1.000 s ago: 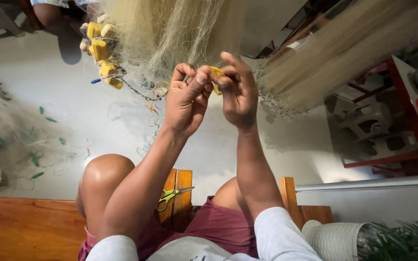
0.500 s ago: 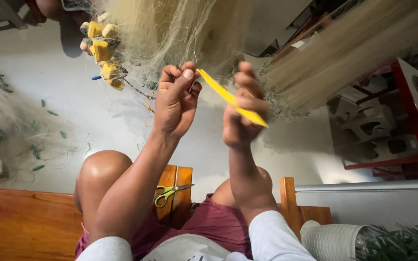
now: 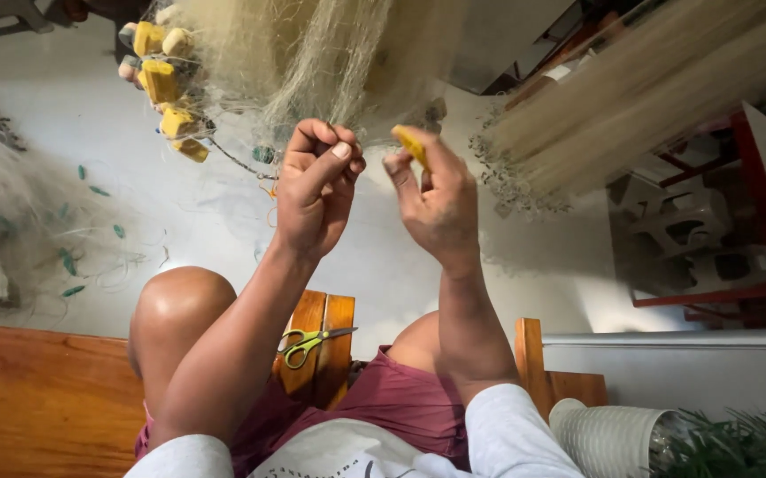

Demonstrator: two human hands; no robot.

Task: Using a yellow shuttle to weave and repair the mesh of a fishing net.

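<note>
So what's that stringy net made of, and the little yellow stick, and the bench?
The net looks like fine, pale, see-through plastic line, probably nylon: thin glossy strands hanging in bunches. The yellow stick in the right hand seems smooth, hard plastic with an even bright colour. The bench looks like varnished wood: orange-brown, shiny, with visible grain.

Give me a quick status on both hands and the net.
Left hand pinched shut on net strands. Right hand holds yellow netting needle. Nothing between the hands.
</note>
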